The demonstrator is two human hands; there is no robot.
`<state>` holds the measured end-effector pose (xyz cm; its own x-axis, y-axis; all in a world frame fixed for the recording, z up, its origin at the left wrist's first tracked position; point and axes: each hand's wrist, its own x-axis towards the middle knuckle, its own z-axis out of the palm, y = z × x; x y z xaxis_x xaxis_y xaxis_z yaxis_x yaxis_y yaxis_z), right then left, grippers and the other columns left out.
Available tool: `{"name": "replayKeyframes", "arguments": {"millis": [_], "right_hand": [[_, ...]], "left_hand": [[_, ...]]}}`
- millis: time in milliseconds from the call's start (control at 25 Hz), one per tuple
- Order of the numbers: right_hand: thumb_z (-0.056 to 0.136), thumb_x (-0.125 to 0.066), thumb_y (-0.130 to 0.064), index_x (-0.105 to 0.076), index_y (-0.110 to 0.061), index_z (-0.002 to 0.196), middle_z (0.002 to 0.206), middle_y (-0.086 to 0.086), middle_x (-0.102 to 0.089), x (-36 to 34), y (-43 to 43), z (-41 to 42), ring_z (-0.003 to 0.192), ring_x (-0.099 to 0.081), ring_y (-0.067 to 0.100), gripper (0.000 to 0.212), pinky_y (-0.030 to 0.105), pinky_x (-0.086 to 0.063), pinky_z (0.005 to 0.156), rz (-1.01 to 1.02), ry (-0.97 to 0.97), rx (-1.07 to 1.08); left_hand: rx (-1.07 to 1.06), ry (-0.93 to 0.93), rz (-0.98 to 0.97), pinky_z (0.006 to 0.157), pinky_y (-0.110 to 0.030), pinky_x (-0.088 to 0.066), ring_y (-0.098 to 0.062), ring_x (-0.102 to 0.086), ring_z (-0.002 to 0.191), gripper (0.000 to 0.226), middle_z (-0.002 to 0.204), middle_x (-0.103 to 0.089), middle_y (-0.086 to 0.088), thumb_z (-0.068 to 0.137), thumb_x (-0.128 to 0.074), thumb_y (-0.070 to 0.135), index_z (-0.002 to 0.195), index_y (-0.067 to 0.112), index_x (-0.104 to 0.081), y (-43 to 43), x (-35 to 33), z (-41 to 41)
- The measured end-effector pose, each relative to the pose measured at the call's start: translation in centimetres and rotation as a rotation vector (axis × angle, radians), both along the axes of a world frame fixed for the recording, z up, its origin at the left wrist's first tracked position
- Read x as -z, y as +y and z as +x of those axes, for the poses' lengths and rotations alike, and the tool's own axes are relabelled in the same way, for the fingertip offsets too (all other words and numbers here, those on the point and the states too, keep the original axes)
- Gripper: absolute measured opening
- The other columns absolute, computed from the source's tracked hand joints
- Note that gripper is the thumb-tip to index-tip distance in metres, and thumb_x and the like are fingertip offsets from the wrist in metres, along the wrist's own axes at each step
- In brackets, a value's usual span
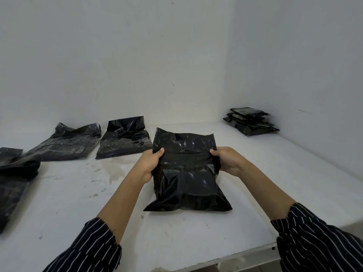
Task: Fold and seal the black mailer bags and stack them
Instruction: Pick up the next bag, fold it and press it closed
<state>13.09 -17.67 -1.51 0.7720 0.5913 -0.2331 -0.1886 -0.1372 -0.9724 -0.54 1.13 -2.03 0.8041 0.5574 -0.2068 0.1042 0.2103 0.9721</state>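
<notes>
A filled black mailer bag [186,181] lies on the white table [78,203] in front of me, its open flap standing up at the far end. My left hand [150,164] grips the bag's left edge, thumb on top. On the opposite edge, my right hand [225,160] holds it the same way. A stack of several folded, sealed black bags [250,121] sits at the back right near the wall corner.
Three more unsealed black bags lie to the left: one [123,139] just behind my left hand, one [66,143] further left, one [13,179] at the left edge. Walls close the back and right. The table's front edge runs at lower right.
</notes>
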Motion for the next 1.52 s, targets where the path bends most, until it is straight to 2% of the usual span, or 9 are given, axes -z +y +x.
{"name": "replayKeyframes", "arguments": {"millis": [160, 360, 560, 680, 800, 960, 1120, 1320, 1520], "right_hand": [[0.100, -0.044, -0.013, -0.059, 0.005, 0.115, 0.106, 0.015, -0.067, 1.0, 0.5, 0.9, 0.086, -0.065, 0.023, 0.028, 0.031, -0.053, 0.070, -0.059, 0.007, 0.047], [0.083, -0.067, -0.003, -0.065, 0.001, 0.109, 0.110, 0.015, -0.069, 2.0, 0.4, 1.9, 0.100, -0.066, 0.027, 0.026, 0.036, -0.052, 0.089, -0.050, 0.008, -0.009], [0.088, -0.057, 0.003, -0.062, -0.007, 0.100, 0.100, 0.017, -0.067, 2.4, 0.1, 2.3, 0.078, -0.064, 0.022, 0.017, 0.025, -0.050, 0.069, -0.044, -0.082, 0.059], [0.084, -0.063, 0.006, -0.060, -0.004, 0.106, 0.098, 0.017, -0.069, 2.1, 0.3, 1.7, 0.079, -0.067, 0.023, 0.024, 0.022, -0.054, 0.063, 0.073, -0.083, 0.077], [0.077, -0.069, 0.008, -0.057, -0.005, 0.109, 0.101, 0.017, -0.069, 2.1, 0.8, 1.3, 0.085, -0.067, 0.026, 0.036, 0.026, -0.054, 0.071, 0.050, -0.154, 0.051], [0.079, -0.063, 0.014, -0.057, -0.003, 0.099, 0.096, 0.019, -0.066, 2.4, 1.4, 1.7, 0.079, -0.064, 0.026, 0.027, 0.024, -0.053, 0.064, -0.015, -0.208, 0.107], [0.083, -0.052, 0.018, -0.056, -0.002, 0.094, 0.087, 0.017, -0.064, 2.6, 1.5, 2.1, 0.070, -0.061, 0.022, 0.023, 0.018, -0.051, 0.052, 0.051, -0.124, 0.123], [0.083, -0.056, 0.014, -0.058, -0.002, 0.098, 0.091, 0.014, -0.067, 2.5, 1.5, 2.5, 0.078, -0.063, 0.024, 0.022, 0.022, -0.053, 0.062, 0.087, -0.100, 0.125], [0.079, -0.064, 0.009, -0.053, -0.008, 0.094, 0.096, 0.014, -0.060, 2.9, 2.1, 2.2, 0.083, -0.060, 0.023, 0.025, 0.022, -0.053, 0.067, 0.028, -0.393, 0.163]], "left_hand": [[-0.036, 0.051, -0.019, 0.079, -0.033, -0.050, -0.023, -0.064, 0.090, 0.029, 0.099, -0.068, -0.007, 0.099, -0.045, 0.030, 0.107, 0.008, -0.063, 0.4, 1.1, 0.8], [0.057, 0.041, 0.041, 0.070, -0.029, -0.054, -0.021, -0.068, 0.084, 0.023, 0.096, -0.071, -0.009, 0.085, -0.068, 0.018, 0.105, 0.007, -0.066, 0.4, 1.9, 0.7], [-0.063, -0.046, 0.009, 0.075, -0.031, -0.053, -0.023, -0.067, 0.088, 0.019, 0.097, -0.070, -0.010, 0.095, -0.053, 0.017, 0.103, 0.006, -0.067, 1.5, 2.7, 1.4], [-0.071, -0.073, 0.035, 0.082, -0.034, -0.054, -0.024, -0.067, 0.091, 0.014, 0.097, -0.071, -0.010, 0.091, -0.060, 0.017, 0.098, 0.009, -0.068, 2.0, 2.6, 1.7], [-0.075, -0.028, 0.090, 0.071, -0.029, -0.054, -0.021, -0.066, 0.079, 0.012, 0.089, -0.069, -0.009, 0.090, -0.061, 0.016, 0.096, 0.006, -0.067, 2.2, 2.5, 2.2], [-0.107, 0.053, 0.185, 0.068, -0.028, -0.051, -0.023, -0.063, 0.081, 0.018, 0.096, -0.067, -0.015, 0.096, -0.051, 0.010, 0.103, 0.002, -0.065, 2.7, 2.9, 3.0], [-0.029, 0.053, 0.180, 0.064, -0.026, -0.050, -0.020, -0.062, 0.075, 0.011, 0.086, -0.065, -0.011, 0.094, -0.051, 0.002, 0.102, 0.006, -0.057, 3.3, 3.0, 2.8], [0.011, -0.024, 0.164, 0.068, -0.028, -0.052, -0.021, -0.064, 0.078, 0.011, 0.093, -0.067, -0.012, 0.089, -0.059, 0.002, 0.096, 0.008, -0.056, 3.6, 3.0, 2.5], [0.043, -0.005, 0.229, 0.071, -0.025, -0.053, -0.018, -0.064, 0.088, 0.034, 0.099, -0.065, -0.007, 0.077, -0.074, 0.009, 0.107, 0.007, -0.058, 3.0, 2.8, 3.1]]}}
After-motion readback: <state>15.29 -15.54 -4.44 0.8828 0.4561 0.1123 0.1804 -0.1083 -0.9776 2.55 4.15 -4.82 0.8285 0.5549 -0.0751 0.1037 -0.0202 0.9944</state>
